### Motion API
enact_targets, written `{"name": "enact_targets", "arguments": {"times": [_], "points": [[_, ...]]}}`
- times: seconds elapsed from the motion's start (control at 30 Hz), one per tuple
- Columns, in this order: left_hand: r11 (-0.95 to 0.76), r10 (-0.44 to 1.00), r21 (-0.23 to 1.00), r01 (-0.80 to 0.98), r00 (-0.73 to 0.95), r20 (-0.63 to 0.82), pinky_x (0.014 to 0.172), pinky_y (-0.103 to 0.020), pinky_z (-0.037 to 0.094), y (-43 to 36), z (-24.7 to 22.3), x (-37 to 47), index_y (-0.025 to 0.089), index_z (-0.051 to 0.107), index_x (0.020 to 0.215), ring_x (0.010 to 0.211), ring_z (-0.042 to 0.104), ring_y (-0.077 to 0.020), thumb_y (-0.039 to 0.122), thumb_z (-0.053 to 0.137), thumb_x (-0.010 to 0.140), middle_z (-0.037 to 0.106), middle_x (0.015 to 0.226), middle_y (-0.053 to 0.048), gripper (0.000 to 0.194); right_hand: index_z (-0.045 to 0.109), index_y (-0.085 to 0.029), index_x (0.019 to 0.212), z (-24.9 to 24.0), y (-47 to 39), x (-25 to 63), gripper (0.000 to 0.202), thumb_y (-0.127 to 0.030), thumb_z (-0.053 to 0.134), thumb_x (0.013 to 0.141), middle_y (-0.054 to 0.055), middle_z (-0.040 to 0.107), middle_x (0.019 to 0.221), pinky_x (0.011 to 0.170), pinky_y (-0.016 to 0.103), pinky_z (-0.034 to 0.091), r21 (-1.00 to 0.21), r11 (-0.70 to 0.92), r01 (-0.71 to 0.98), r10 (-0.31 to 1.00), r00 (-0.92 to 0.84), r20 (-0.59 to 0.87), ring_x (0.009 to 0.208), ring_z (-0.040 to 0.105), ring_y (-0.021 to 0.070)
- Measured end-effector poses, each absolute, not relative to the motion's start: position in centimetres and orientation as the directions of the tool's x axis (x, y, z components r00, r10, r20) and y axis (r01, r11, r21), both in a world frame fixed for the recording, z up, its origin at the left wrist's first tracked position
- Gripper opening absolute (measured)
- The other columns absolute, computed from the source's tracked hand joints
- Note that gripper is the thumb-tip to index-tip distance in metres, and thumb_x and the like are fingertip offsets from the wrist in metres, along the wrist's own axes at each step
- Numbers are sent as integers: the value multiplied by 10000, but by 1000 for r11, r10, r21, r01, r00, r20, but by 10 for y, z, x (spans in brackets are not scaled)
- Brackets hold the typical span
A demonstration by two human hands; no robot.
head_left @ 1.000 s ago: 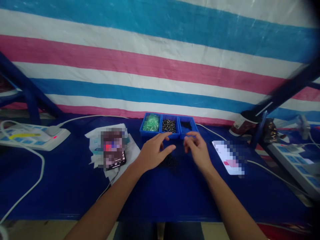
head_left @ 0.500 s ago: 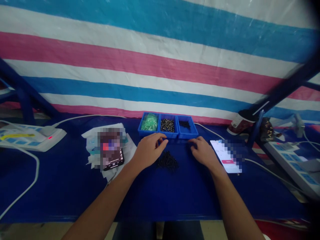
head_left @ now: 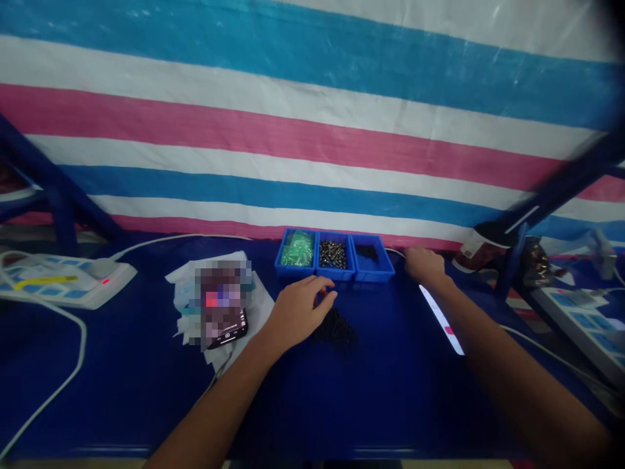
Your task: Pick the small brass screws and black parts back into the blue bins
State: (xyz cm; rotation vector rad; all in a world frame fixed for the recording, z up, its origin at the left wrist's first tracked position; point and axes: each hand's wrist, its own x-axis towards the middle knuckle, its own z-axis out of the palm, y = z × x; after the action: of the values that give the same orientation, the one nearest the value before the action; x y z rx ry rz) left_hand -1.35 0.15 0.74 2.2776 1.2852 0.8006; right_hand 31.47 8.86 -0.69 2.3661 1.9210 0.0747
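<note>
My left hand point(head_left: 303, 311) hovers just left of a pile of small black pieces point(head_left: 336, 327) on the blue table. Its fingers are loosely curved, with a gap between thumb and forefinger and nothing visible in it. My right hand point(head_left: 426, 265) is to the right of the blue bins, at the far end of a lit phone point(head_left: 442, 320), which the forearm partly covers. Its fingers are bent and mostly hidden, so any hold cannot be made out. Three joined blue bins hold green pieces in clear plastic point(head_left: 297, 249), small metal parts point(head_left: 333, 254) and black pieces point(head_left: 365, 251).
At left, another phone point(head_left: 228, 339) rests on white plastic wrapping point(head_left: 258, 296). Power strips stand at the left point(head_left: 114, 277) and right point(head_left: 581, 322), with white cables across the table. A cup point(head_left: 476, 251) stands back right, before a striped sheet point(head_left: 312, 156).
My right hand has moved right and away from me, from near the right bin to over the phone's far end. My left hand has stayed beside the black pile. The view has shifted slightly.
</note>
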Motion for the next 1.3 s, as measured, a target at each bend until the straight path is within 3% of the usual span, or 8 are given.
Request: {"name": "enact_targets", "arguments": {"times": [0.33,0.63,0.73,0.9,1.03,1.13,1.23,1.3], "points": [[-501,862,595,629,422,280,667,-328,472,1,9,-19,232,646,1072,765,628,-179,345,499,943,691,933,-31,226,717,-155,1027,-23,87,320,340,-124,393,929,196,635,1124,844,451,404,307,-7,952,999,-9,50,1063,582,325],[-523,851,575,629,430,303,686,-344,479,-1,10,-20,230,642,1068,771,631,-185,338,506,939,688,917,-36,216,733,-242,1060,-22,89,334,305,-217,463,921,177,685,1083,780,446,351,141,-22,990,1000,18,24,1020,586,326],[-521,851,571,634,432,298,691,-345,477,-2,10,-20,235,641,1064,770,629,-184,338,513,936,687,913,-30,208,676,-240,1189,-21,88,337,356,-196,437,929,207,660,1144,787,474,322,189,-36,981,998,25,58,1057,562,346],[-516,853,570,639,443,276,689,-347,483,3,12,-20,237,644,1063,773,626,-188,349,499,942,686,919,-34,220,738,-212,1015,-19,82,341,319,-113,460,893,205,659,1108,802,501,267,279,52,959,998,-62,26,1079,515,355],[-534,840,600,596,453,297,743,-365,514,-7,20,-20,225,651,1081,845,638,-201,337,461,952,691,966,-54,256,728,-199,1017,-19,76,339,314,-110,446,911,207,640,1138,836,491,265,295,106,950,993,-119,27,1103,485,334],[-550,825,619,560,480,298,852,-439,526,-39,15,-22,325,615,1216,979,636,-224,368,450,941,677,1085,-55,323,710,-196,1023,-21,76,336,259,-184,470,928,196,635,1156,868,496,289,265,104,959,990,-124,61,1108,479,334],[-513,834,663,545,499,236,708,-493,557,-70,-6,-24,554,569,1177,939,643,-261,464,537,885,685,1056,-2,307,685,-192,1025,-19,73,334,242,-247,469,932,154,654,1142,909,515,320,219,87,972,990,-109,92,1103,504,330],[-491,841,682,542,498,210,696,-440,559,-77,-23,-21,533,608,1108,977,619,-263,466,588,880,673,1114,-37,239,679,-198,978,-11,66,332,201,-288,518,900,114,690,1064,920,509,355,5,91,996,987,-91,134,1059,552,316]]}}
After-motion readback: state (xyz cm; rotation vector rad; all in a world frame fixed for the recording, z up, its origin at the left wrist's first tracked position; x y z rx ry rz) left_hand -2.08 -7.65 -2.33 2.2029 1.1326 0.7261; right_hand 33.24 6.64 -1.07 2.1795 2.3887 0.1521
